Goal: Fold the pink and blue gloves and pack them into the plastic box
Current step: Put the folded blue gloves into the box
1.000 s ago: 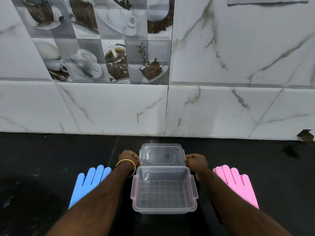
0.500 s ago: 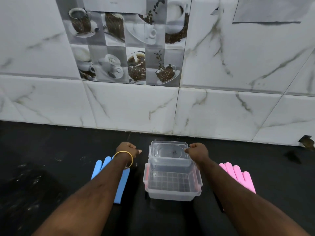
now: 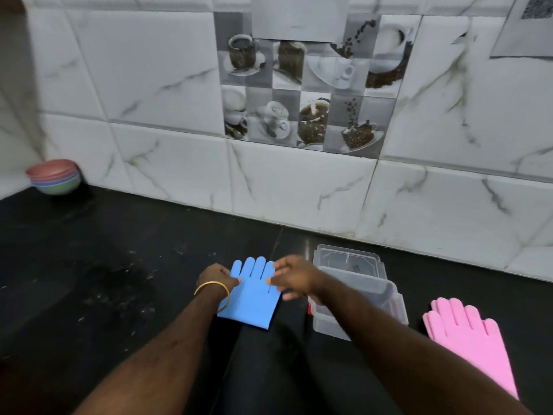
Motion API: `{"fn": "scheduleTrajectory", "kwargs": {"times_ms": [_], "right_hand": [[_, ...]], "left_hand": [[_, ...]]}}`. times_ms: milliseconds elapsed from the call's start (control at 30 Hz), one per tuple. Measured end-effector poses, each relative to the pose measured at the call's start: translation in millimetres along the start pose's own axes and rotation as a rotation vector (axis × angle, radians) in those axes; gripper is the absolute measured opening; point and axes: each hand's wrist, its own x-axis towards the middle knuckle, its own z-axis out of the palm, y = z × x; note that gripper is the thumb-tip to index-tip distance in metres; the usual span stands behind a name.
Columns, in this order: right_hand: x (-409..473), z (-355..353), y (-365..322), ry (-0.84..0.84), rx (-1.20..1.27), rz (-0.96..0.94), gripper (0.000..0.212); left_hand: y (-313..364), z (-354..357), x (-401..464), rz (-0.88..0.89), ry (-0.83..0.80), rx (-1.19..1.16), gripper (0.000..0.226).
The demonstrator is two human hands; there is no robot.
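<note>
Both hands on the blue glove (image 3: 253,295): the left hand (image 3: 216,275) pinches its left edge near the thumb side, fingers curled onto the rubber; the right hand (image 3: 294,277) grips the right edge by the little finger, fingertips bent over the rim. A gold bangle (image 3: 213,292) sits on the left wrist, overlapping the glove's lower left edge.

Blue glove lies flat on the black counter (image 3: 104,295), fingers pointing toward the wall, cuff toward the person.

To the right of the blue glove, behind the right forearm, stands the clear plastic box (image 3: 389,304), open. Its lid (image 3: 348,260) lies flat just beyond it, on the wall side. Box interior mostly hidden by the arm; contents cannot be told.

Further right of the blue glove, past the box, the pink glove (image 3: 466,330) lies flat, fingers toward the wall, apart from the box.

Far left of the blue glove, against the marble-tiled wall (image 3: 167,163), a stack of bowls (image 3: 55,176): pink on top, green at bottom.
</note>
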Motion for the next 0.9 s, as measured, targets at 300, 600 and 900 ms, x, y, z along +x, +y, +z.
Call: {"fn": "scheduleTrajectory", "kwargs": {"times_ms": [300,600,900], "right_hand": [[20,72,53,0.093,0.228,0.475,0.069],[28,87,60,0.107,0.589,0.566,0.062],[29,98,55,0.188,1.008,0.368,0.046]], "left_hand": [[-52,9,-15,-0.173,-0.109,-0.108,0.063],[-46,-3,-11,-0.338,-0.259,-0.320,0.061],[-30,0,-25,-0.524,-0.463,-0.746,0.033]]}}
